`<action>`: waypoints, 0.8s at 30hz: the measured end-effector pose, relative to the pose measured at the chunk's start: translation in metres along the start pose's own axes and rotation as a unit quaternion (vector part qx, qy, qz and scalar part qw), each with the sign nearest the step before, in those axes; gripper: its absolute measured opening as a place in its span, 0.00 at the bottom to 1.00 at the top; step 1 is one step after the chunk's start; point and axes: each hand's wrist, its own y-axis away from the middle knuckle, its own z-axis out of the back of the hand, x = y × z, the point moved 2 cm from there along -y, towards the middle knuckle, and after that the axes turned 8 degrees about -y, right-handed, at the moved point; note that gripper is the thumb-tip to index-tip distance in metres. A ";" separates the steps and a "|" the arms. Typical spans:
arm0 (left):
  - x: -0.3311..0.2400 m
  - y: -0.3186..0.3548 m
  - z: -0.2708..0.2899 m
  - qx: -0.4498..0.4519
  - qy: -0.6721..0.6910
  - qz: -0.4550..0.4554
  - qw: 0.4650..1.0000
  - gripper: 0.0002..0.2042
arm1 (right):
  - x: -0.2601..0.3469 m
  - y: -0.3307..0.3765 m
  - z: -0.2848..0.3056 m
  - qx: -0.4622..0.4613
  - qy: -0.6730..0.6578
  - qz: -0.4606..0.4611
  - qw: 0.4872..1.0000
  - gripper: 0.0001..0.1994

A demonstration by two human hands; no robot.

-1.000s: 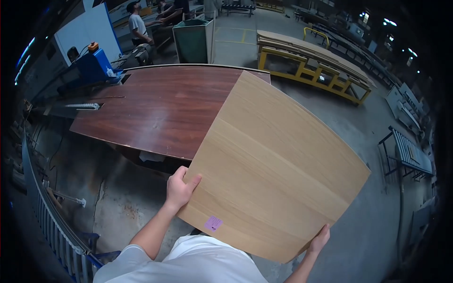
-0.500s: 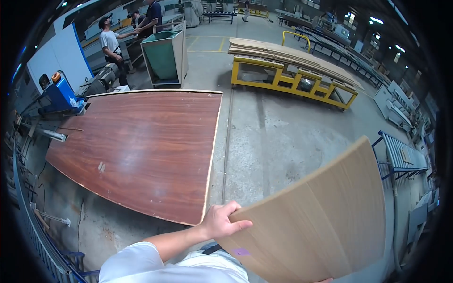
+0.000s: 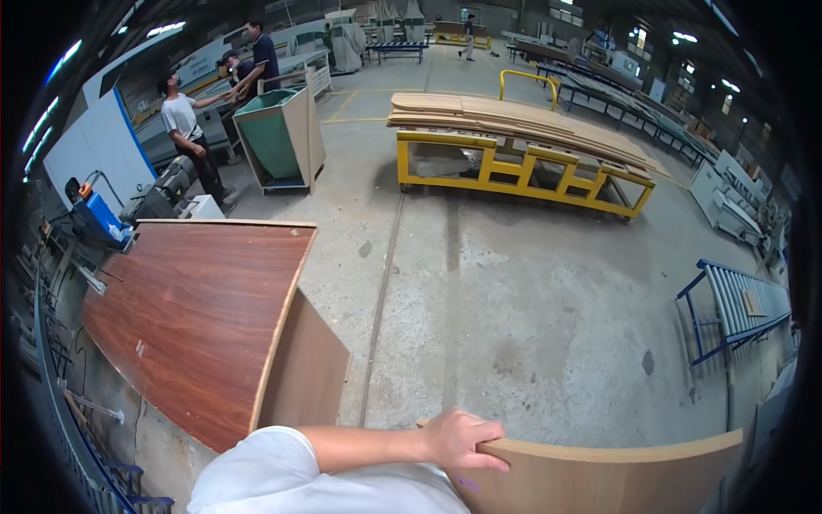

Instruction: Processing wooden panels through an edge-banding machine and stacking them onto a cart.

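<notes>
My left hand (image 3: 467,441) is closed over the upper edge of a light wood-grain panel (image 3: 608,475), its thumb on the near face and its fingers on the far side. Held close in front of my body, the panel stands on edge and runs off toward the lower right. A small purple mark (image 3: 467,485) shows on its face below the thumb. The lower part of the panel is outside the picture. My right hand is out of sight.
A reddish-brown worktable (image 3: 197,308) stands at my left. Ahead, a yellow cart (image 3: 522,180) carries stacked wooden boards (image 3: 505,120). A green-lined bin (image 3: 265,141) is beyond the table, with several people behind it. At right is a blue-framed roller stand (image 3: 741,300).
The panel has swung down and its upper edge is now nearly level; my left hand moved right with it. My view turned right, and the right fingertips at the lower edge have left the picture.
</notes>
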 end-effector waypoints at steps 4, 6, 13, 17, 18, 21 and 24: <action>0.022 -0.114 -0.041 -0.029 -0.021 -0.023 0.999 0.20 | 0.028 -0.107 -0.050 -0.011 -0.033 0.013 0.999 0.36; 0.036 -0.166 -0.058 -0.028 -0.034 -0.009 0.999 0.20 | 0.040 -0.159 -0.081 -0.018 -0.051 0.022 0.998 0.37; 0.109 -0.293 -0.094 -0.096 -0.084 0.153 0.980 0.20 | 0.038 -0.330 -0.212 0.020 -0.051 0.009 0.998 0.38; 0.186 -0.352 -0.108 -0.132 -0.089 0.222 0.962 0.21 | -0.022 -0.424 -0.288 0.054 -0.028 -0.025 0.998 0.39; 0.206 -0.374 -0.111 -0.147 -0.091 0.225 0.959 0.21 | -0.036 -0.450 -0.307 0.075 -0.033 -0.041 0.996 0.38; 0.260 -0.448 -0.113 -0.135 -0.105 0.234 0.957 0.21 | -0.064 -0.512 -0.379 0.097 -0.039 -0.049 0.993 0.38; 0.313 -0.537 -0.116 -0.139 -0.087 0.214 0.963 0.21 | -0.084 -0.580 -0.449 0.102 -0.053 -0.028 0.993 0.37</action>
